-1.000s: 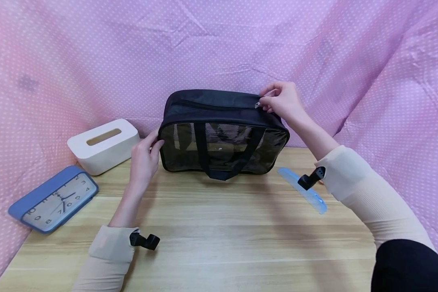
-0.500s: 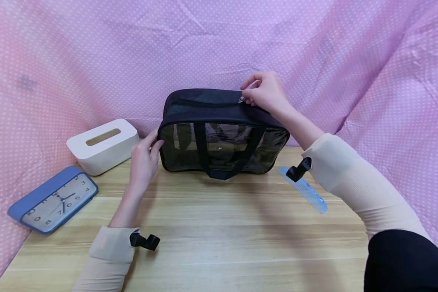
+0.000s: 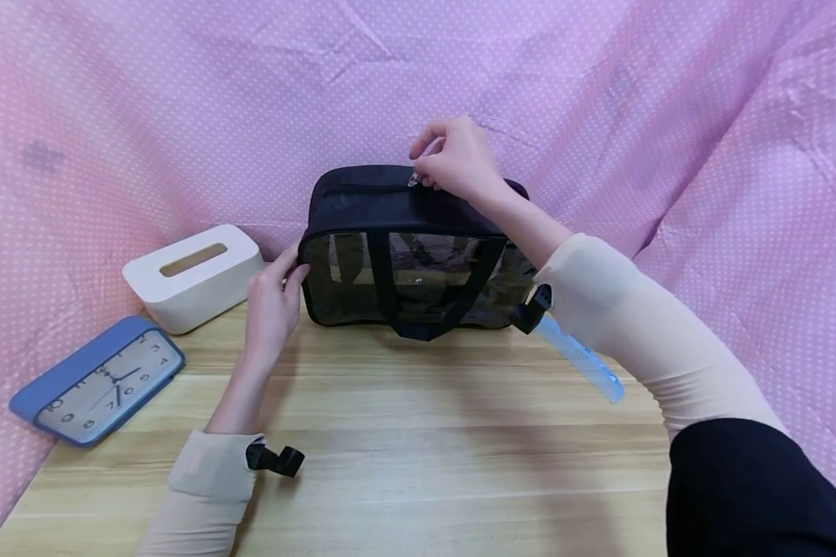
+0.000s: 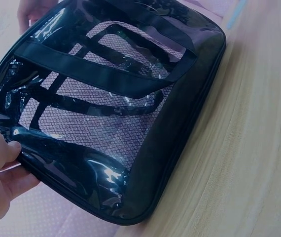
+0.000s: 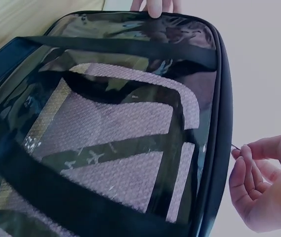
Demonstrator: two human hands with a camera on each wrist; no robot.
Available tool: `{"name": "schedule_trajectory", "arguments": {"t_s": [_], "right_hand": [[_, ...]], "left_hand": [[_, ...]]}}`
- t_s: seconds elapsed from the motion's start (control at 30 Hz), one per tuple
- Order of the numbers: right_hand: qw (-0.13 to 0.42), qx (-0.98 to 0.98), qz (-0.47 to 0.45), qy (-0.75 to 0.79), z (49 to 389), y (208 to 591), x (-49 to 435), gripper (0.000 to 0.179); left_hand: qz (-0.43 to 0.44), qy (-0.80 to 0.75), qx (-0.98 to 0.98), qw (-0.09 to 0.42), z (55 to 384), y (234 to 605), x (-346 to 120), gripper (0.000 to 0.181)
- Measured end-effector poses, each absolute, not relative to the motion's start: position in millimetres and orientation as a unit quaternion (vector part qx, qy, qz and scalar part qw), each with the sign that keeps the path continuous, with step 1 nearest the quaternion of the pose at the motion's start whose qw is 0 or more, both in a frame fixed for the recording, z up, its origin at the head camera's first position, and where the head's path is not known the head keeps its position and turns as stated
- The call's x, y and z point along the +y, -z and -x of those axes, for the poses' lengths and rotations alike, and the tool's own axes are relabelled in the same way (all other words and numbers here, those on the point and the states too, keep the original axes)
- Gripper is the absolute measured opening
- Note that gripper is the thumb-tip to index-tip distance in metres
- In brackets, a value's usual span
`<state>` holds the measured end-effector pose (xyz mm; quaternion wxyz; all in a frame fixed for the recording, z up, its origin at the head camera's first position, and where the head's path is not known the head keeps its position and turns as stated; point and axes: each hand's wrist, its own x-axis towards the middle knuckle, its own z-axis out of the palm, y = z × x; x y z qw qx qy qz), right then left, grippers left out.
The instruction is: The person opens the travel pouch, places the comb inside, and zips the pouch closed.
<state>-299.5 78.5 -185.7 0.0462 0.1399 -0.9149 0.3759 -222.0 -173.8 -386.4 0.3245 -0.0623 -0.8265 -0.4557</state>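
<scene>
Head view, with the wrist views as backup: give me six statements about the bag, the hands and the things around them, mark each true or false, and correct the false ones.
1. The right hand pinches the zipper pull on top of the bag. True.
2. The bag lies flat on its front panel. False: it stands on the table, zipper on top.
3. The left hand holds the bag's left edge. True.
4. The clock and tissue box are left of the bag, the comb towards its right. True.
5. The comb is inside the bag. False: it lies on the table.
6. The clock stands on the tissue box. False: it is in front of it.
</scene>
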Motion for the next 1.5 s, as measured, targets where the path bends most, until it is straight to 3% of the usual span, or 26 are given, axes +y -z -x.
{"name": "schedule_trajectory", "arguments": {"t_s": [0.87, 1.33, 1.5], "right_hand": [[0.080, -0.921, -0.198, -0.325, 300, 204, -14, 0.019], [0.073, -0.920, -0.231, -0.309, 301, 210, -25, 0.015], [0.045, -0.901, -0.255, -0.348, 299, 210, -18, 0.011]], "left_hand": [[0.059, 0.454, -0.826, 0.329, 223, 387, -173, 0.033], [0.059, 0.464, -0.823, 0.322, 225, 387, -172, 0.034], [0.061, 0.465, -0.823, 0.320, 224, 387, -171, 0.034]]}}
